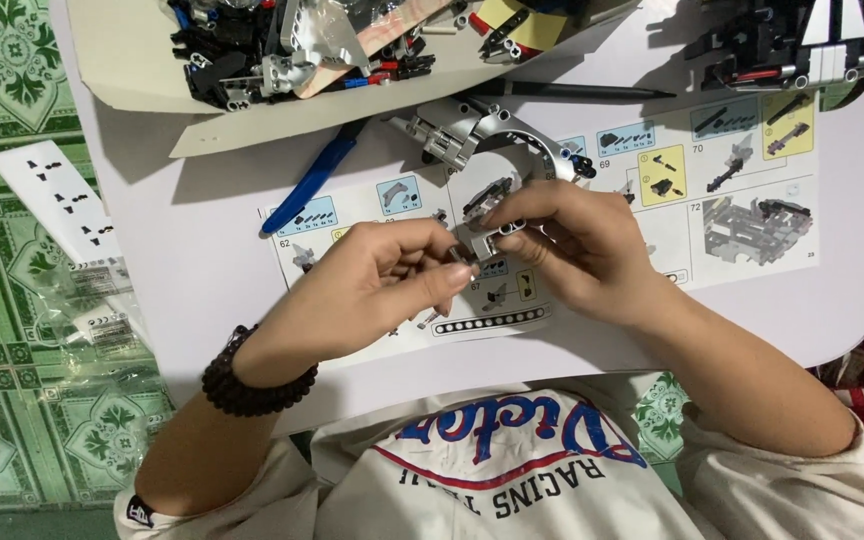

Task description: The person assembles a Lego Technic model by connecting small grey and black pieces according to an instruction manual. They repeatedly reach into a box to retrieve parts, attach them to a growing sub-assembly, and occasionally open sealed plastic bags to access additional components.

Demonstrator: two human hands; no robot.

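Grey plastic is what both hands meet on: my left hand (382, 280) pinches a small peg (460, 262) lying crosswise, its tip pointing right at the grey piece (492, 238) clamped in my right hand (562, 245), above the booklet (732, 190) on the counter (182, 240).

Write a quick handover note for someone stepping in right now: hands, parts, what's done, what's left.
Left hand and right hand both pinch one small grey brick piece over the open instruction sheet.
A curved grey assembly lies on the sheet just beyond; loose parts fill the tray, blue tool beside it.
Done: curved assembly partly built.
Left: small piece is not yet joined to it.
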